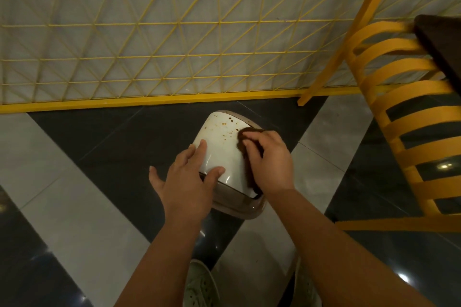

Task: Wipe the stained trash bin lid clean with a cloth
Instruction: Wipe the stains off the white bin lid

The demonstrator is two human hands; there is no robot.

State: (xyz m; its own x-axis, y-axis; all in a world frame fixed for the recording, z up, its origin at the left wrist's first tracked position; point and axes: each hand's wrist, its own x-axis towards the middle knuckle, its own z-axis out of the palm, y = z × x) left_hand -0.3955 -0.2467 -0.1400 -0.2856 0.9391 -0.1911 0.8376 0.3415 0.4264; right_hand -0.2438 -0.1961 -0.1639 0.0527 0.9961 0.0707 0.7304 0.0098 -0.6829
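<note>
A small trash bin with a white swing lid (220, 142) stands on the floor below me; brown spots dot the lid's far half. My right hand (270, 163) presses a dark brown cloth (243, 139) against the lid's right side, fingers curled over it. Part of the cloth hangs down the bin's right flank under my palm. My left hand (188, 178) rests flat on the lid's near left corner, fingers spread, thumb over the front edge. The bin's beige rim (239, 207) shows below both hands.
A yellow wire-grid partition (159, 40) with a yellow base bar runs behind the bin. A yellow slatted chair (409, 117) stands at the right with a dark tabletop corner (441, 40) above it. The floor is glossy grey and black tiles. My shoes (202, 284) show at the bottom.
</note>
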